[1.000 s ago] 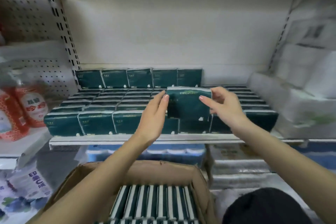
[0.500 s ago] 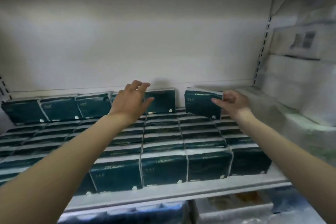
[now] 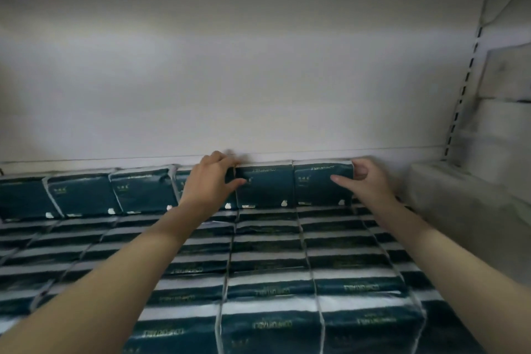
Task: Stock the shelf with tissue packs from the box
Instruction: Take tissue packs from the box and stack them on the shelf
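Plainly the shelf [image 3: 258, 80] is the largest thing in view, a deep white bay whose floor is almost wholly covered. Across it runs a lower layer of tissue packs [image 3: 273, 267], dark green with white edges, set close in rows from the front lip to the rear. To the right, against the slotted upright [image 3: 462, 89], sit pale wrapped bundles [image 3: 474, 210], too blurred to identify. On top of the lower layer, along the rear wall, stands a back row [image 3: 143, 192] of upright packs, faces forward. The end pack [image 3: 321, 184] closes that row on the right, touching the neighbouring pack [image 3: 264, 187]. The box is not in view, so its contents cannot be told.

Both hands are at the row. The right hand [image 3: 367, 181] pinches the end pack at its right end, one finger lying across the face. The left hand [image 3: 209, 184] has fingers hooked over the row's top edge and its thumb on the neighbouring pack's face, steadying it.

Such packs are probably light and soft, their film wrap a little slick, so they likely dent if squeezed. Holding by the short ends, or top edge and face together, should keep one square while it is nudged flush.
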Motion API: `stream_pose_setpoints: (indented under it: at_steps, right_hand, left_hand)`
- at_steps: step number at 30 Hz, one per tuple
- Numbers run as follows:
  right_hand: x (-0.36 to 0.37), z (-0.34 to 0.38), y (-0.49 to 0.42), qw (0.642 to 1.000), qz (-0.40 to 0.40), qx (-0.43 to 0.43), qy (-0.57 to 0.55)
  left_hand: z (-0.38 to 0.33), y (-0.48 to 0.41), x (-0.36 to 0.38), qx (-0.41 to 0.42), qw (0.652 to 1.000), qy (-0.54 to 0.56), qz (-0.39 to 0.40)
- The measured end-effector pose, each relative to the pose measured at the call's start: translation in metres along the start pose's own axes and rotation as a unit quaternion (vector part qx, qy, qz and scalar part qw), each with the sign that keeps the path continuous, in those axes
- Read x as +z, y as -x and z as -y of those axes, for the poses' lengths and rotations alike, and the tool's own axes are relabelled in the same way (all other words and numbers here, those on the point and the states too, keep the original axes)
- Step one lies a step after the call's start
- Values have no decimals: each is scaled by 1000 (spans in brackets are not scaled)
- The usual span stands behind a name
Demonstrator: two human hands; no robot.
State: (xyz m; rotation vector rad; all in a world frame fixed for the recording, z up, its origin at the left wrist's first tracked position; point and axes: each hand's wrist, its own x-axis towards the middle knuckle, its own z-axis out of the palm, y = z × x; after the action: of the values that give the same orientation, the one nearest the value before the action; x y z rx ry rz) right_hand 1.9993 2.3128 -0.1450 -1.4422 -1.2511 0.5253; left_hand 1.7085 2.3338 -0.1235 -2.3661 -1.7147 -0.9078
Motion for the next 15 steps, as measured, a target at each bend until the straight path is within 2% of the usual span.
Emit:
stream_pose_setpoints:
  at_steps: [8, 10, 15]
  right_hand:
    - [16, -7, -2, 975, -31, -106, 191]
    - [16, -5, 3, 972, -25, -101, 210]
    - [9, 16, 45, 961, -96, -158, 208]
  left_hand:
    - [0, -6, 10, 17, 999, -6, -40]
    - [-2, -5, 5, 18, 999, -12, -29]
    - [-9, 19, -19, 33, 999, 20, -26]
